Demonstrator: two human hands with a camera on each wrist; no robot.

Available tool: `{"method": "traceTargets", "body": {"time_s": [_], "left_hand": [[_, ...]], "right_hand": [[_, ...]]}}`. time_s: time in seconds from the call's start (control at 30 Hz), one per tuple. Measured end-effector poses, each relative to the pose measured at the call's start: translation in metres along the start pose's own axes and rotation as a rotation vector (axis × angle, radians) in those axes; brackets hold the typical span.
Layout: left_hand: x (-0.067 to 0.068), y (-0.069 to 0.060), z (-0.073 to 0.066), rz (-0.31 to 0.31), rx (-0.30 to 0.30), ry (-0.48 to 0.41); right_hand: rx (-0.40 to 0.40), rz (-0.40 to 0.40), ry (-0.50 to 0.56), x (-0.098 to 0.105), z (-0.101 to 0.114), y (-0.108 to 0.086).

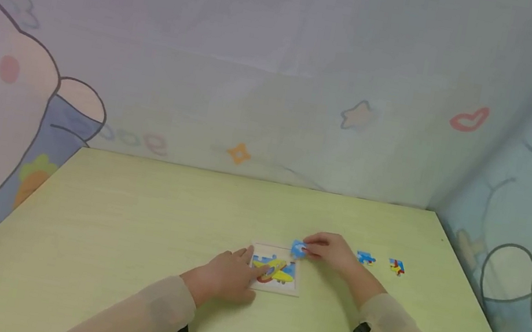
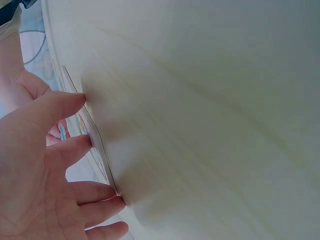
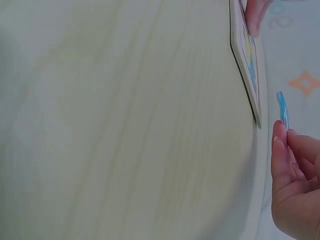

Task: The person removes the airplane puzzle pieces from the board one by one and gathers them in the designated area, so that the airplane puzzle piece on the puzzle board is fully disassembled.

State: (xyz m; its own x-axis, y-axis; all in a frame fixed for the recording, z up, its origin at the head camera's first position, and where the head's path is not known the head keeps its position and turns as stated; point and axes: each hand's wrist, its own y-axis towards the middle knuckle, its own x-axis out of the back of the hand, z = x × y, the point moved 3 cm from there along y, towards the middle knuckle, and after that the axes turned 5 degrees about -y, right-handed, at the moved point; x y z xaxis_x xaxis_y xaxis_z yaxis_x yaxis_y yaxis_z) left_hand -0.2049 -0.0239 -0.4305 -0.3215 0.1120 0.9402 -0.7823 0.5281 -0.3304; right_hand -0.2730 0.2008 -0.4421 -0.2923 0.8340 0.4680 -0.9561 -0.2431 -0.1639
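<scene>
A square puzzle board (image 1: 271, 290) with a pale frame lies on the table, a yellow airplane on blue showing in its lower part. My left hand (image 1: 229, 274) rests at the board's left side, its index finger touching the picture. In the left wrist view the fingers of the left hand (image 2: 55, 165) spread along the board's edge. Above the board's upper right corner, my right hand (image 1: 333, 252) pinches a blue puzzle piece (image 1: 298, 248) with some white on it. The right wrist view shows this puzzle piece (image 3: 283, 110) between thumb and fingers, raised off the table.
Two loose puzzle pieces lie right of my right hand: a blue one (image 1: 365, 258) and a blue, red and yellow one (image 1: 396, 266). The light wooden table (image 1: 160, 201) meets a patterned cloth backdrop (image 1: 266, 101) at its back edge.
</scene>
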Motion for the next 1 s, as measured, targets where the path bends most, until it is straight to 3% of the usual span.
{"method": "traceTargets", "body": {"time_s": [0.27,1.0], "left_hand": [[0.000,0.001,-0.001,-0.002,0.001,-0.007],[0.001,0.001,-0.003,-0.008,-0.001,-0.008]], "right_hand": [[-0.029,-0.021,0.029,0.024,-0.008,-0.003],[-0.048,-0.046,-0.010,0.060,-0.032,0.009]]}}
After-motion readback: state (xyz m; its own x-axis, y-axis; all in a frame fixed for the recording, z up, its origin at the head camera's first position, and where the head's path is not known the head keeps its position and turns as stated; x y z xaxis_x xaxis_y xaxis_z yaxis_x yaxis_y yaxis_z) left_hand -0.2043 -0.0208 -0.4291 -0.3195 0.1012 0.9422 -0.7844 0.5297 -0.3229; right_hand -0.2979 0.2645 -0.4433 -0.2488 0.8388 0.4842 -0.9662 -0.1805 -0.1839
